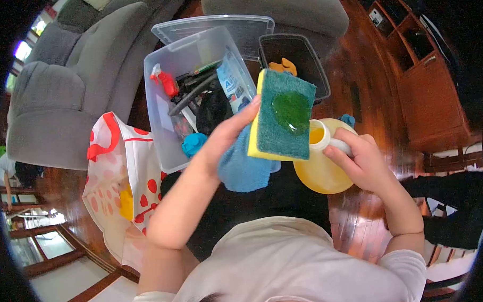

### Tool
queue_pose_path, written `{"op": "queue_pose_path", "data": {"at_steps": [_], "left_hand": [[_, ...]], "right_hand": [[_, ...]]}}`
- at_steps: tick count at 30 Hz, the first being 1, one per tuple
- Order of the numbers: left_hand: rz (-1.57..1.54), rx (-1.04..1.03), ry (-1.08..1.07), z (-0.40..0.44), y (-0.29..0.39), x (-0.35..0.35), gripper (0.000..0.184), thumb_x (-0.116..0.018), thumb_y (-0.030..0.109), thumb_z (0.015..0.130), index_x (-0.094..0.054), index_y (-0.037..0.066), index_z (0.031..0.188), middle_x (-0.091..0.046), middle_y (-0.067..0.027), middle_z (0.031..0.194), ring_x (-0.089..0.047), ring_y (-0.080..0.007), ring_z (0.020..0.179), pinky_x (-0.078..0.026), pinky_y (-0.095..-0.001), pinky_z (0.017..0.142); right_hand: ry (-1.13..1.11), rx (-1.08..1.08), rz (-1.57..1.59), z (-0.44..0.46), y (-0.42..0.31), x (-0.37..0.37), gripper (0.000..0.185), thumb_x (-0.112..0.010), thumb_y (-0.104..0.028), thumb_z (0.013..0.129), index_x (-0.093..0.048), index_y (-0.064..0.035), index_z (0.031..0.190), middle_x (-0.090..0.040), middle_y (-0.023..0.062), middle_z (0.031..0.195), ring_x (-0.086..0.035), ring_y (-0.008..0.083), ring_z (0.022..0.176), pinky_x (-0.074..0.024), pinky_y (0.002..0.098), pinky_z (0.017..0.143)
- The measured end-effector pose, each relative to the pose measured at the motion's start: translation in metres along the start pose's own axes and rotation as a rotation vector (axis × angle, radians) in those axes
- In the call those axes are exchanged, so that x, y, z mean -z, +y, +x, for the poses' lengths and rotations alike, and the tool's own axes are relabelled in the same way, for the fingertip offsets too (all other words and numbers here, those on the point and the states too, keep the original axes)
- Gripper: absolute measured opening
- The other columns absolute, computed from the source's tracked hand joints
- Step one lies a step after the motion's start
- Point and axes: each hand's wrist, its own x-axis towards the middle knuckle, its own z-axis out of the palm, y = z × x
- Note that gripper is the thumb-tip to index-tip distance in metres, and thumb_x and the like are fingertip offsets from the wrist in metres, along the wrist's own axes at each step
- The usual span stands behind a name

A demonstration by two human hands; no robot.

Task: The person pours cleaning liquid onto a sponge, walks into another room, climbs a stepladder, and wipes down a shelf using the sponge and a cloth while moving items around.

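Grey upholstered sofas (105, 65) form the background, beyond and to the left. In front of them stands a clear plastic bin (156, 127), filled with mixed items, presumably so that loose pieces stay together within reach. Nearer and to its left is a red-dotted white bag (138, 170); to its right, a black bin (302, 53). A jug of yellow liquid (327, 177) sits at lower right, its open mouth facing the viewer; whether it is tilted cannot be told. The right hand (361, 160) has its fingers clamped on the white handle beside the neck, a grip that likely steadies the vessel. A blue cloth (247, 167) lies partly hidden behind the sponge (278, 131), which is held aloft at centre, just beside the jug's mouth. Its long axis runs away from the wearer, leaning slightly; the green scouring face is turned to the viewer, the yellow side showing along its left edge. Left-hand (230, 135) fingers are clamped on that edge, some hidden behind, probably leaving the face unobstructed and near level beneath a glossy green pool (292, 109).
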Motion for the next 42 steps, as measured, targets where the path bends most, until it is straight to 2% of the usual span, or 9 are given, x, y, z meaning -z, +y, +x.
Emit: {"op": "queue_pose_path", "data": {"at_steps": [3,5,7,9,24,33,39,41,42], "left_hand": [[0.144,0.061,0.025,0.001,0.018,-0.009,0.042,-0.047,0.038,0.096,-0.053,0.008,0.124,-0.065,-0.0099,0.109,-0.066,-0.0172,0.092,-0.056,-0.0327,0.077],[0.168,0.099,-0.042,0.003,0.028,-0.016,0.043,-0.050,0.030,0.096,-0.045,0.014,0.135,-0.059,-0.0097,0.122,-0.063,-0.0220,0.103,-0.054,-0.0379,0.087],[0.259,0.125,-0.019,0.004,0.033,-0.026,0.043,-0.050,0.032,0.095,-0.045,0.013,0.134,-0.059,-0.0097,0.122,-0.062,-0.0215,0.104,-0.054,-0.0372,0.087],[0.458,0.087,0.057,0.007,0.033,-0.037,0.049,-0.051,0.042,0.094,-0.053,0.003,0.123,-0.065,-0.0081,0.107,-0.065,-0.0133,0.090,-0.053,-0.0257,0.077],[0.785,0.152,0.102,0.017,0.047,-0.088,0.054,-0.059,0.045,0.089,-0.056,0.003,0.121,-0.064,-0.0062,0.104,-0.064,-0.0102,0.086,-0.051,-0.0232,0.073],[0.798,0.161,0.105,0.023,0.049,-0.101,0.057,-0.063,0.047,0.085,-0.058,0.000,0.116,-0.066,-0.0078,0.097,-0.065,-0.0113,0.079,-0.053,-0.0226,0.070],[0.652,0.164,0.112,0.026,0.061,-0.117,0.042,-0.064,0.038,0.087,-0.062,0.002,0.109,-0.067,-0.0075,0.094,-0.066,-0.0105,0.077,-0.054,-0.0238,0.066],[0.846,0.166,0.104,0.024,0.067,-0.127,0.039,-0.042,0.022,0.098,-0.046,0.004,0.132,-0.057,-0.0124,0.124,-0.060,-0.0212,0.108,-0.051,-0.0353,0.091],[0.883,0.125,0.143,0.024,0.063,-0.132,0.038,-0.041,0.021,0.098,-0.046,0.003,0.132,-0.058,-0.0130,0.123,-0.061,-0.0218,0.107,-0.052,-0.0357,0.090]], "right_hand": [[0.016,0.022,0.043,0.001,0.003,-0.001,0.026,-0.060,-0.028,0.089,-0.059,-0.0027,0.085,-0.058,0.0195,0.068,-0.061,0.0359,0.063,-0.0466,0.0392,0.056],[0.038,0.019,0.049,-0.001,0.007,0.000,0.026,-0.060,-0.028,0.089,-0.059,-0.0023,0.085,-0.058,0.0197,0.068,-0.061,0.0362,0.063,-0.0465,0.0393,0.056],[0.059,0.012,0.058,-0.002,0.011,-0.001,0.027,-0.060,-0.029,0.089,-0.059,-0.0020,0.085,-0.058,0.0199,0.067,-0.061,0.0364,0.063,-0.0465,0.0394,0.056],[0.085,0.005,0.086,-0.004,0.011,0.000,0.029,-0.061,-0.030,0.089,-0.059,-0.0012,0.085,-0.058,0.0202,0.067,-0.061,0.0362,0.063,-0.0465,0.0394,0.056],[0.148,-0.066,0.181,-0.019,0.020,0.003,0.033,-0.061,-0.032,0.090,-0.062,0.0004,0.088,-0.057,0.0173,0.066,-0.061,0.0294,0.058,-0.0458,0.0357,0.055],[0.156,-0.090,0.214,-0.023,0.022,0.004,0.033,-0.061,-0.032,0.089,-0.063,0.0003,0.087,-0.057,0.0170,0.065,-0.059,0.0298,0.057,-0.0451,0.0362,0.055],[0.217,-0.040,0.222,-0.025,0.027,0.001,0.034,-0.062,-0.034,0.088,-0.063,0.0002,0.087,-0.058,0.0185,0.067,-0.060,0.0335,0.060,-0.0456,0.0380,0.055],[0.233,-0.036,0.229,-0.026,0.027,0.000,0.034,-0.062,-0.034,0.088,-0.063,0.0000,0.088,-0.058,0.0187,0.068,-0.060,0.0346,0.061,-0.0457,0.0382,0.055],[0.241,-0.027,0.231,-0.026,0.028,-0.001,0.033,-0.062,-0.033,0.088,-0.063,-0.0002,0.088,-0.058,0.0189,0.069,-0.059,0.0356,0.062,-0.0458,0.0384,0.056]]}}
